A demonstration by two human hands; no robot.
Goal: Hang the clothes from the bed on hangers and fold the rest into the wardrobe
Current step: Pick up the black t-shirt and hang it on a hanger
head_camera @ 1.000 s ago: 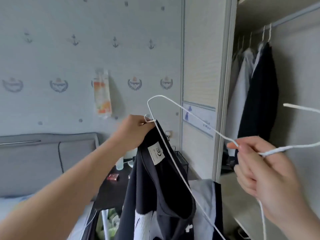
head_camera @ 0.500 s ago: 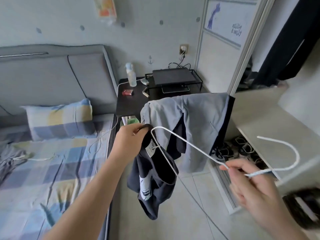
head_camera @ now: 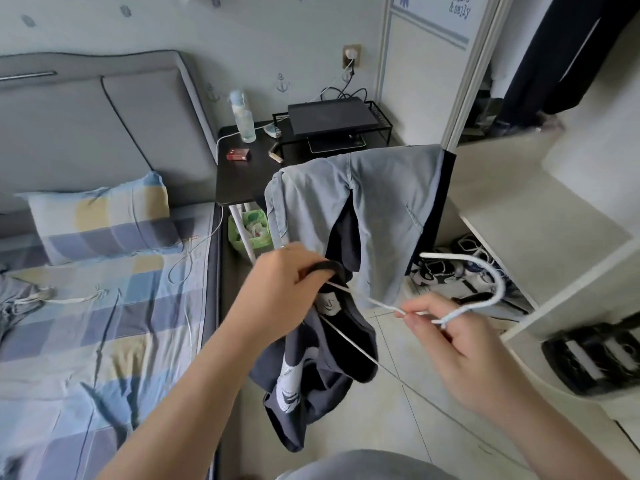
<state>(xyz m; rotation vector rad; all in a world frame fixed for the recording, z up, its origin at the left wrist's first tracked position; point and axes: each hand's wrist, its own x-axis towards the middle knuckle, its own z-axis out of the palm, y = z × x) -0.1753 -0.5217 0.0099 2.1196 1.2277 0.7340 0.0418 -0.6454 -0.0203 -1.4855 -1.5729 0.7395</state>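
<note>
My left hand (head_camera: pixel 282 289) grips the collar of a dark navy garment (head_camera: pixel 322 368) with white print, which hangs down over the floor. One arm of a white wire hanger (head_camera: pixel 464 303) passes into the garment's neck opening. My right hand (head_camera: pixel 450 334) pinches the hanger at its neck, just below the hook, to the right of the garment. The bed (head_camera: pixel 86 306) with a checked sheet lies to the left; a grey garment (head_camera: pixel 17 299) with a drawstring lies on it at the far left. The open wardrobe (head_camera: pixel 519 209) is on the right.
Light blue jeans (head_camera: pixel 381 202) hang over a dark chair back straight ahead. A black bedside table (head_camera: pixel 242 168) holds a bottle, a red box and a rack with a black device. Shoes (head_camera: pixel 450 268) sit low in the wardrobe. A green bin (head_camera: pixel 252 233) stands under the table.
The view has dropped from the wall and wardrobe rail to the bed, chair and floor. Both hands have come down with the hanger and dark garment and moved closer together.
</note>
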